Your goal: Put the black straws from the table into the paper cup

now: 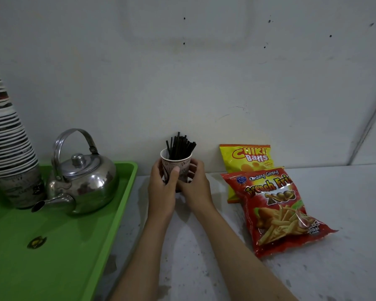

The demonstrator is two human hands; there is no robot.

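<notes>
A printed paper cup stands upright on the white table near the back wall. A bundle of black straws sticks out of its top, leaning slightly right. My left hand wraps the cup's left side, thumb across the front. My right hand holds the cup's right side, its fingers curled round the wall. Both hands hide the cup's lower part. I see no loose straws on the table.
A green tray on the left carries a steel kettle and a tall stack of paper cups. On the right lie a red French Fries bag and a yellow Chiki Balls bag against the wall.
</notes>
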